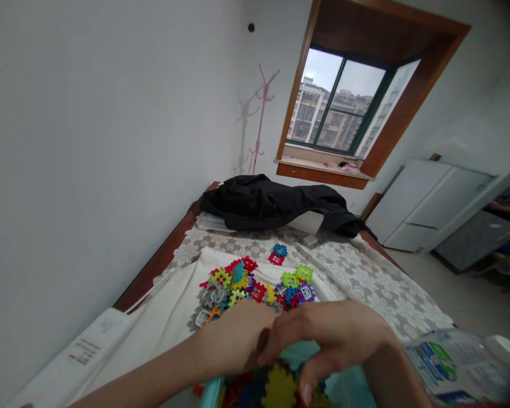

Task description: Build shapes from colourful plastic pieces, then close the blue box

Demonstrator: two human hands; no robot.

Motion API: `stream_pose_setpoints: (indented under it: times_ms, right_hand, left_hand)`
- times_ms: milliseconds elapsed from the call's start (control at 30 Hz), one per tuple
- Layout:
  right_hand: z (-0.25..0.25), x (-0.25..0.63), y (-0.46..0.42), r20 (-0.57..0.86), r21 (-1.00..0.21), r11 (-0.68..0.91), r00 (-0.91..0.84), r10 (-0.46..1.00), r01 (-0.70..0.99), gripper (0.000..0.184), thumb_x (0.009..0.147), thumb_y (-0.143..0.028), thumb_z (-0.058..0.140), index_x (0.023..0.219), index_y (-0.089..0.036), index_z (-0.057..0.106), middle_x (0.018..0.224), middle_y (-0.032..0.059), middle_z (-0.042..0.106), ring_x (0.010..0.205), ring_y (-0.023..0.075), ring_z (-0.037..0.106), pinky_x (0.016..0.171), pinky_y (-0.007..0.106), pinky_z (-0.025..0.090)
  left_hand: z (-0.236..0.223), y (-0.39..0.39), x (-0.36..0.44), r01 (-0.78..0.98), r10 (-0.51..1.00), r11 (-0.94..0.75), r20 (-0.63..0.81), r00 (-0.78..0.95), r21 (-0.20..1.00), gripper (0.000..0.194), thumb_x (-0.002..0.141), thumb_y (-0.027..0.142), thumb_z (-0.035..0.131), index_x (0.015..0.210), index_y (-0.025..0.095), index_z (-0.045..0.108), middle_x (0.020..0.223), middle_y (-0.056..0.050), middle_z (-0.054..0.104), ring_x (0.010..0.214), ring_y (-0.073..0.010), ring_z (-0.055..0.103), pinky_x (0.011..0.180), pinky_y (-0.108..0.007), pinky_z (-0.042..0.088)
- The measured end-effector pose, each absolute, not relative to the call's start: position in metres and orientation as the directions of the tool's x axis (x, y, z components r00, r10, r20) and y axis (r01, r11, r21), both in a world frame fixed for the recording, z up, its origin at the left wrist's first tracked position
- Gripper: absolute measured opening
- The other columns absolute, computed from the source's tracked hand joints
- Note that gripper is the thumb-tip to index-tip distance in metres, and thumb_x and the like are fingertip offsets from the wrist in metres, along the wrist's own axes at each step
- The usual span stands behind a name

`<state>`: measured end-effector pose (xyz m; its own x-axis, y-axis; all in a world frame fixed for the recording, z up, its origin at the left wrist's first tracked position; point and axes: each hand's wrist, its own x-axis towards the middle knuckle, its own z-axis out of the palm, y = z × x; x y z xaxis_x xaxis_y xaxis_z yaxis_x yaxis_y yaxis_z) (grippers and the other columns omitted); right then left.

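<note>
My left hand [233, 340] and my right hand [323, 340] meet at the bottom middle, over a light blue container [348, 385] with colourful interlocking plastic tiles [276, 388] in it. Both hands have curled fingers. My right hand's fingers press on the container's rim and the tiles; my left hand's fingers are hidden behind the right. A pile of the same coloured tiles [246, 286] lies on a white cloth [170, 317] just beyond my hands. Two more tiles [277, 253], blue and red, lie farther back on the bed.
The bed has a grey floral cover [365, 277] and a black garment [276, 204] at its far end. A wall runs along the left. A plastic package [454, 362] lies at the lower right. A window, a pink coat stand [261, 113] and white cabinets [429, 204] stand beyond.
</note>
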<state>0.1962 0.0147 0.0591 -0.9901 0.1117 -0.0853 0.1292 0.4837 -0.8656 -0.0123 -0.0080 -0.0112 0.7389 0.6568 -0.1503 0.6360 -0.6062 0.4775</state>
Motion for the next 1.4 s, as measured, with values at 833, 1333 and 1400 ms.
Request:
stream_pose_setpoints:
  times_ms: [833,1333,1400]
  right_hand:
    - [-0.046,0.235,0.111,-0.44,-0.32,0.404,-0.512,0.738,0.857,0.109,0.065,-0.04,0.092,0.162,-0.019,0.045,0.162,0.02,0.05,0.148,0.0403,0.049,0.121,0.05,0.04]
    - [-0.055,0.226,0.109,-0.456,-0.231,0.329,-0.401,0.795,0.916,0.098,0.061,-0.036,0.093,0.15,-0.02,0.054,0.145,0.0173,0.059,0.129,0.0403,0.062,0.105,0.049,0.051]
    - [-0.055,0.227,0.111,-0.46,-0.236,0.338,-0.411,0.787,0.911,0.095,0.061,-0.04,0.093,0.147,-0.019,0.057,0.147,0.0177,0.057,0.131,0.0403,0.06,0.108,0.05,0.05]
  left_hand:
    - [-0.015,-0.01,-0.011,0.671,0.675,-0.655,-0.13,0.726,0.348,0.016,0.089,0.037,0.072,0.094,0.022,0.067,0.098,-0.006,0.079,0.095,-0.0324,0.077,0.077,-0.037,0.057]
    - [-0.017,-0.01,-0.012,0.675,0.681,-0.643,-0.135,0.72,0.362,0.016,0.09,0.037,0.071,0.094,0.022,0.068,0.098,-0.007,0.079,0.094,-0.0319,0.077,0.079,-0.038,0.058]
    - [-0.016,-0.01,-0.012,0.673,0.679,-0.645,-0.134,0.722,0.362,0.015,0.09,0.037,0.071,0.092,0.022,0.067,0.097,-0.007,0.079,0.094,-0.0322,0.077,0.077,-0.038,0.058]
